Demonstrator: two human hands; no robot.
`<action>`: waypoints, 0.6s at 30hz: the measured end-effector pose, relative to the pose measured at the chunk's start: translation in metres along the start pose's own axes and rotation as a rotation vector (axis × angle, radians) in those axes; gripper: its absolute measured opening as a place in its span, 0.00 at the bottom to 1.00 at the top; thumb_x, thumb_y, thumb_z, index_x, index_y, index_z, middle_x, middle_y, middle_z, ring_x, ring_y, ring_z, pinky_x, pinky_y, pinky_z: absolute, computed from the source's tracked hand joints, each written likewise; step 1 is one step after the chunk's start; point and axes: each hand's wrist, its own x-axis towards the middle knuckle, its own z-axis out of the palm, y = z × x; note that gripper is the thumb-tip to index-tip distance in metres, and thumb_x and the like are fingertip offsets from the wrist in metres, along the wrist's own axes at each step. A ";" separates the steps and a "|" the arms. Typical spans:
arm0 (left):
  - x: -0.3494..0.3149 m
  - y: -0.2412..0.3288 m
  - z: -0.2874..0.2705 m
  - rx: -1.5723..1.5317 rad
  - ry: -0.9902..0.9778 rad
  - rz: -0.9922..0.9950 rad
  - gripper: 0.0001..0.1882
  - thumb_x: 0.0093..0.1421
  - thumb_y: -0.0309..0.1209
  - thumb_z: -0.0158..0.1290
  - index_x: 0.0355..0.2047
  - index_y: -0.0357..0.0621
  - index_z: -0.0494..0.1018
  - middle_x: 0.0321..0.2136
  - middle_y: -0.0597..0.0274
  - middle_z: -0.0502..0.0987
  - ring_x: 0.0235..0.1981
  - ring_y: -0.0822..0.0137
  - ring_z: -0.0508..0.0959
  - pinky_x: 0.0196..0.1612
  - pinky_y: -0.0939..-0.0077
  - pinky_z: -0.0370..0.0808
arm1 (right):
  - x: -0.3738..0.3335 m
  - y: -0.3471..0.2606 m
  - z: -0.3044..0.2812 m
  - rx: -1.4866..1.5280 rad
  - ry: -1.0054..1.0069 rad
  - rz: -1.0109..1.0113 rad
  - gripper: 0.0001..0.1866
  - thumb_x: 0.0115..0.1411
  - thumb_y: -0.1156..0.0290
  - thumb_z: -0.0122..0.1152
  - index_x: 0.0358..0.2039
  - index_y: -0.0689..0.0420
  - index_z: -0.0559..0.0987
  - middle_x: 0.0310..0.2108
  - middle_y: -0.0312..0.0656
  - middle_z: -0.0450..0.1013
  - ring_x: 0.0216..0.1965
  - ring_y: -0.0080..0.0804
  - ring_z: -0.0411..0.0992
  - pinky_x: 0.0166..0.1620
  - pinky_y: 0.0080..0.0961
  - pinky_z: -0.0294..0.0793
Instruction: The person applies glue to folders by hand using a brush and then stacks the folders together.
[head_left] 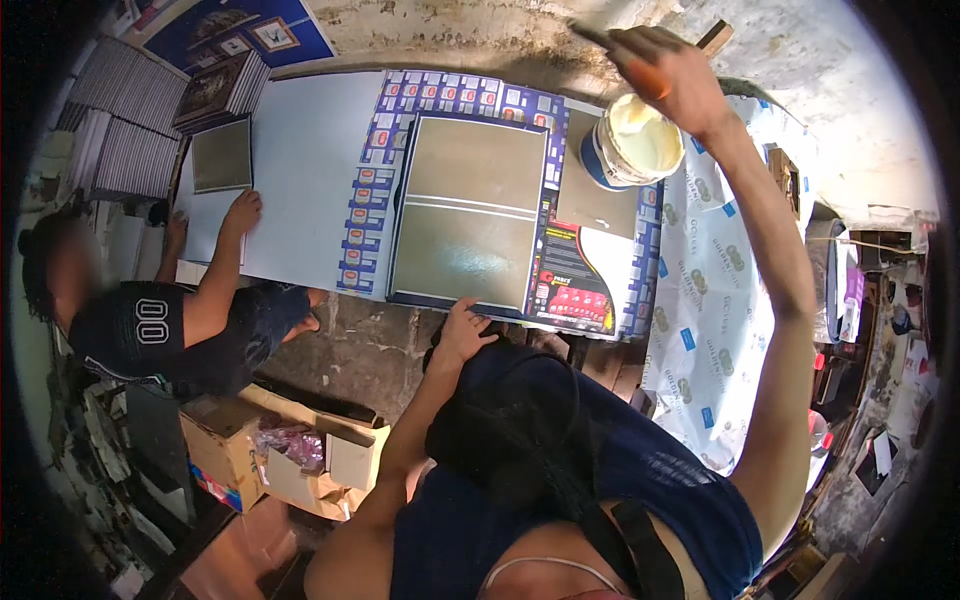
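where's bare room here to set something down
Widest free patch: the pale sheet, between the small brown panel and the patterned paper. The right half is crowded, with the big two-part panel and the bucket.

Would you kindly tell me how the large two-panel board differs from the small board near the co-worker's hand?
The large two-panel board is split across by pale lines; the small board shows one undivided face. The large two-panel board has the wearer's left hand at its near edge; the small board has the co-worker's hand by its corner. Both have grey-brown surfaces.
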 end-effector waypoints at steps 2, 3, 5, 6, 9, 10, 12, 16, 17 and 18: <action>-0.012 0.007 0.000 0.062 0.052 -0.151 0.48 0.60 0.49 0.51 0.67 0.27 0.42 0.68 0.39 0.46 0.68 0.45 0.53 0.62 0.39 0.57 | -0.012 0.006 0.010 0.306 0.112 0.403 0.17 0.61 0.64 0.61 0.47 0.60 0.79 0.36 0.50 0.79 0.35 0.40 0.78 0.40 0.30 0.77; -0.016 0.011 0.001 0.095 0.077 -0.219 0.46 0.60 0.48 0.51 0.67 0.28 0.46 0.67 0.40 0.49 0.66 0.45 0.57 0.61 0.41 0.61 | -0.019 0.007 0.019 0.258 0.363 0.484 0.15 0.59 0.63 0.65 0.39 0.61 0.82 0.30 0.44 0.81 0.28 0.31 0.77 0.37 0.26 0.75; -0.023 0.020 0.004 0.562 0.026 -0.049 0.40 0.61 0.45 0.53 0.66 0.35 0.53 0.63 0.46 0.57 0.61 0.51 0.64 0.52 0.50 0.69 | -0.032 0.004 0.048 1.024 0.689 0.798 0.20 0.54 0.62 0.72 0.41 0.64 0.81 0.34 0.38 0.79 0.32 0.22 0.73 0.39 0.20 0.73; -0.025 0.026 0.006 0.793 -0.005 0.049 0.37 0.61 0.43 0.54 0.65 0.38 0.57 0.61 0.49 0.62 0.58 0.54 0.67 0.47 0.55 0.73 | -0.039 0.000 0.066 1.219 0.874 0.851 0.22 0.52 0.63 0.74 0.41 0.66 0.81 0.36 0.37 0.77 0.34 0.21 0.72 0.40 0.19 0.72; -0.022 0.049 0.017 1.571 0.332 0.754 0.30 0.57 0.40 0.58 0.56 0.39 0.66 0.51 0.50 0.68 0.53 0.53 0.69 0.48 0.55 0.70 | -0.047 -0.026 0.135 1.410 0.913 0.984 0.23 0.51 0.65 0.75 0.43 0.67 0.78 0.39 0.39 0.76 0.38 0.23 0.73 0.45 0.21 0.72; -0.019 0.057 0.021 1.796 0.511 1.031 0.29 0.56 0.40 0.58 0.55 0.38 0.67 0.50 0.50 0.69 0.52 0.53 0.69 0.50 0.53 0.69 | -0.044 -0.037 0.158 1.245 0.796 0.925 0.17 0.54 0.67 0.71 0.39 0.64 0.80 0.37 0.38 0.77 0.38 0.23 0.73 0.45 0.22 0.72; -0.014 0.069 0.027 1.973 0.584 0.857 0.30 0.53 0.40 0.59 0.52 0.37 0.67 0.47 0.50 0.68 0.52 0.51 0.68 0.52 0.49 0.65 | -0.046 -0.068 0.199 1.037 0.493 0.727 0.06 0.57 0.73 0.60 0.31 0.61 0.82 0.33 0.39 0.78 0.34 0.26 0.75 0.40 0.25 0.75; -0.008 0.076 0.028 2.109 0.549 0.685 0.32 0.53 0.41 0.59 0.52 0.32 0.65 0.48 0.50 0.67 0.54 0.52 0.66 0.55 0.43 0.61 | -0.047 -0.123 0.271 1.118 -0.208 0.455 0.16 0.54 0.67 0.65 0.42 0.57 0.78 0.32 0.45 0.78 0.32 0.39 0.78 0.36 0.32 0.77; -0.009 0.074 0.026 2.156 0.559 0.699 0.32 0.54 0.39 0.58 0.54 0.31 0.64 0.50 0.50 0.65 0.53 0.52 0.66 0.55 0.45 0.62 | -0.038 -0.118 0.288 1.004 -0.173 0.346 0.16 0.55 0.65 0.65 0.42 0.56 0.78 0.32 0.46 0.78 0.32 0.41 0.78 0.35 0.33 0.77; -0.009 0.074 0.025 2.136 0.567 0.754 0.33 0.54 0.39 0.57 0.54 0.31 0.63 0.51 0.49 0.65 0.54 0.53 0.66 0.55 0.45 0.62 | -0.026 -0.110 0.304 0.902 -0.295 0.215 0.16 0.55 0.62 0.64 0.43 0.55 0.78 0.31 0.47 0.78 0.32 0.43 0.78 0.34 0.34 0.76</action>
